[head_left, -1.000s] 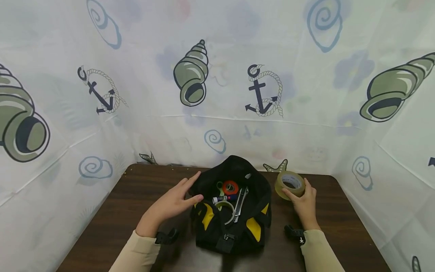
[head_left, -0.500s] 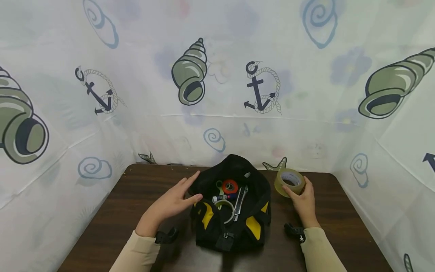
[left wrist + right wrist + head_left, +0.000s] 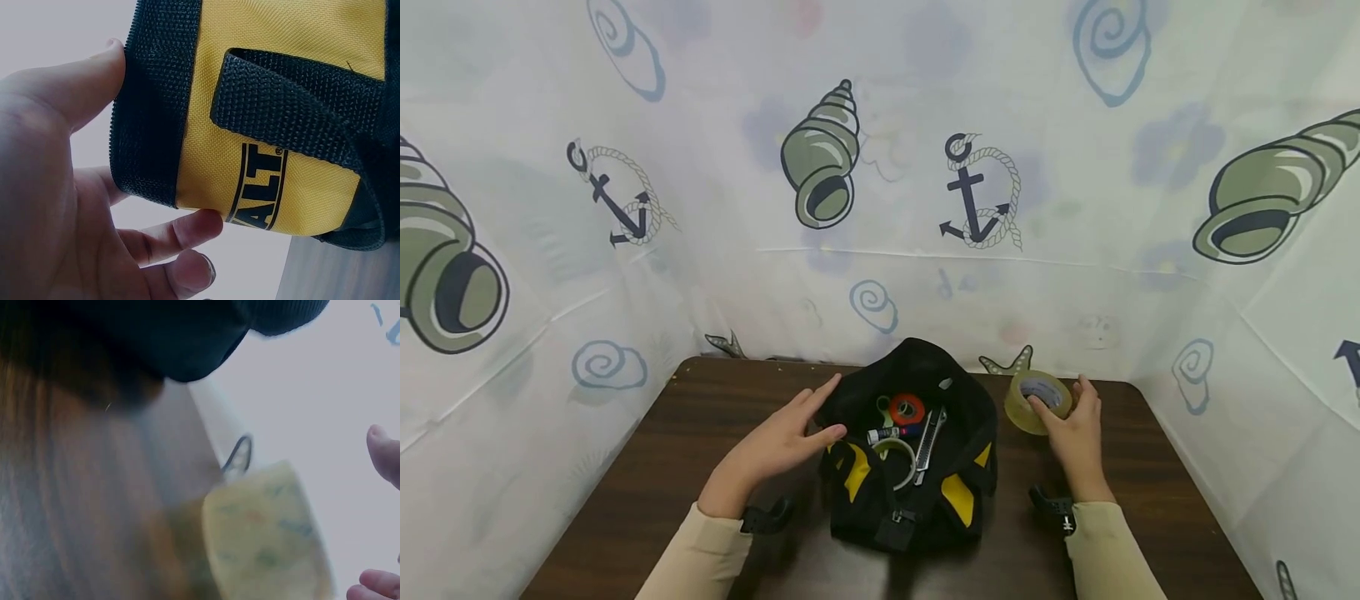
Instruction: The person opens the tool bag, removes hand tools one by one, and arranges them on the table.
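Just left of your right hand (image 3: 1077, 433), the tape roll (image 3: 1024, 414) is sitting — that hand is gaping wide, thumb overlapping the roll. Your left hand (image 3: 771, 450) is resting spread, touching the black-and-yellow bag (image 3: 925, 518) on its right.

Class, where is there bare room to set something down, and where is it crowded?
Bare tabletop lies between the left hand and its left edge, and between the right hand and its right edge. Crowded: inside the bag, around the cutter; only a narrow strip parts bag and tape roll.
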`<state>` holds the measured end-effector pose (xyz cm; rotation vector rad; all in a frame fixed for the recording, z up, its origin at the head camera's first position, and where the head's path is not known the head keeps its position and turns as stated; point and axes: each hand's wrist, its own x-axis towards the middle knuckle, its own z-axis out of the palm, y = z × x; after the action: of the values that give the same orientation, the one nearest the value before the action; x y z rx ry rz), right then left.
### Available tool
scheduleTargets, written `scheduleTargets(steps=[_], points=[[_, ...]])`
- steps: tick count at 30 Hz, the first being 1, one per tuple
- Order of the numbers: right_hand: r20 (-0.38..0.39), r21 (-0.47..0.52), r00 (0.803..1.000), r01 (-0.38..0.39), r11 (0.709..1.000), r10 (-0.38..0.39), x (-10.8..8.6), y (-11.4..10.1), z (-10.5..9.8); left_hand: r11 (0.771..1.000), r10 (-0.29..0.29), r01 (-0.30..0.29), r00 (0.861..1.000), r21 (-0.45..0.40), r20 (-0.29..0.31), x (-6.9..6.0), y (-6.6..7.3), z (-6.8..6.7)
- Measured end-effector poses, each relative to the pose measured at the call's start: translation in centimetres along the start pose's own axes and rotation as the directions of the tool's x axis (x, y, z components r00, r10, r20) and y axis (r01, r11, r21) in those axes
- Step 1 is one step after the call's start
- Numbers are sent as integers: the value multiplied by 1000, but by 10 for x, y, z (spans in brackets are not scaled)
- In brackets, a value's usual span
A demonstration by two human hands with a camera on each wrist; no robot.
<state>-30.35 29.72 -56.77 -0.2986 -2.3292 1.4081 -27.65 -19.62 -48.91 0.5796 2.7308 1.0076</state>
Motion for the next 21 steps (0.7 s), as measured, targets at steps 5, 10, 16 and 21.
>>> scheduleTargets(steps=[5, 10, 16, 21], points=[[-43, 72, 999, 27, 997, -24, -7, -28, -6, 1000, -6, 6, 1000, 11, 5, -2, 1, 0], [-66, 98, 994, 98, 990, -92, -16, -59, -14, 1000, 0, 0, 1000, 25, 0, -2, 1, 0], [-55, 98, 981, 193, 976, -189, -34, -94, -22, 1000, 8, -8, 1000, -3, 8, -2, -1, 3], [-29, 59, 960, 279, 958, -278, -48, -122, -26, 1000, 9, -9, 1000, -10, 14, -2, 2, 0]])
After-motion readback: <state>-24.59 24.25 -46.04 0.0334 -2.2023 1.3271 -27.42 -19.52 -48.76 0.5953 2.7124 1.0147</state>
